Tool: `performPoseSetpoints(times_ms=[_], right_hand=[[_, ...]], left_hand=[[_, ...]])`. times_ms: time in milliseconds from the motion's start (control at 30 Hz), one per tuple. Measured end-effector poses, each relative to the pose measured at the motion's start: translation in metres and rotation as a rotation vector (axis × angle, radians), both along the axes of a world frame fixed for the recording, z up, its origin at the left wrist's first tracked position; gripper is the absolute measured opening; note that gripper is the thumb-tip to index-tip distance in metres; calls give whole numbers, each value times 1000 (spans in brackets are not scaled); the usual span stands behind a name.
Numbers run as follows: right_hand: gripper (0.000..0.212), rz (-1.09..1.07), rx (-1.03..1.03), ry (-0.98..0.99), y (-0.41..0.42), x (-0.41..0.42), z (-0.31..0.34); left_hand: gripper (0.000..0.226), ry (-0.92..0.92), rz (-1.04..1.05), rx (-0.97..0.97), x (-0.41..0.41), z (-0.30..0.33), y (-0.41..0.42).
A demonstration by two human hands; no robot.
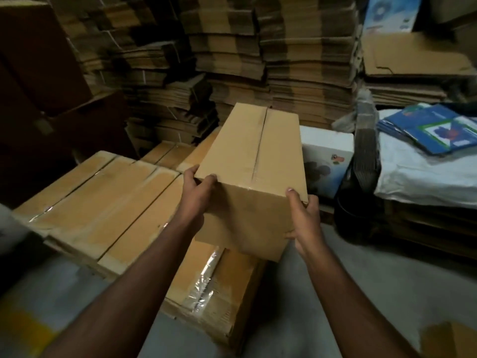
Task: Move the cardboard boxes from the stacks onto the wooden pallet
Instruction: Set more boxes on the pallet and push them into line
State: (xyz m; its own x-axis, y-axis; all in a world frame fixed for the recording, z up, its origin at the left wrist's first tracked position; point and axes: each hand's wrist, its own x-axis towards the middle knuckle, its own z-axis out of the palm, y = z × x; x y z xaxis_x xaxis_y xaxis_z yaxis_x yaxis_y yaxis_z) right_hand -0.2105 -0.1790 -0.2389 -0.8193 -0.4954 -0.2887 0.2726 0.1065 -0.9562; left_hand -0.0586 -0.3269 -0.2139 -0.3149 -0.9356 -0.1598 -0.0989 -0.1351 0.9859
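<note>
Hands (253,202) clamped around cardboard box (255,161) corners.

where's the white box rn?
Head view, right of centre: the white box sits low behind the held cardboard box, left of the black bag.

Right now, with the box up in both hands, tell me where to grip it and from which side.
Grip the box at its near end, one palm on each long side, as the left hand and right hand do. It is long and narrow, taped along the top seam, so coming from the sides with fingers near the bottom edge likely steadies it best.
</note>
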Motion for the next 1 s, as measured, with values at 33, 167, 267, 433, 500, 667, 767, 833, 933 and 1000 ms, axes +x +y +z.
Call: performPoseSetpoints(times_ms=[33, 167, 267, 433, 500, 667, 767, 833, 933, 1000], right_hand=[[43, 9, 12, 1, -11, 12, 2], [50, 9, 2, 42, -60, 72, 4], [39, 2, 3, 47, -101, 137, 10], [43, 2, 15, 54, -163, 237, 26], [47, -7, 17, 46, -183, 264, 29], [56, -17, 48, 103, -228, 301, 34], [45, -14, 56, 116, -259, 315, 35], [33, -12, 62, 124, -281, 322, 31], [31, 3, 79, 100, -320, 327, 19], [30, 1, 83, 95, -354, 329, 6]], left_hand=[[63, 1, 3, 0, 13, 0, -11], [68, 32, 15, -12, 76, -2, -54], [67, 55, 28, -39, 142, 2, -92], [62, 81, 33, -42, 241, 14, -157], [62, 87, 19, -46, 267, 15, -178], [76, 92, 8, 8, 311, 7, -225], [70, 121, -4, 26, 324, 0, -254], [68, 126, -10, 27, 330, -3, -277], [69, 109, -29, 32, 335, -9, -321], [69, 86, -28, 20, 336, -16, -357]])
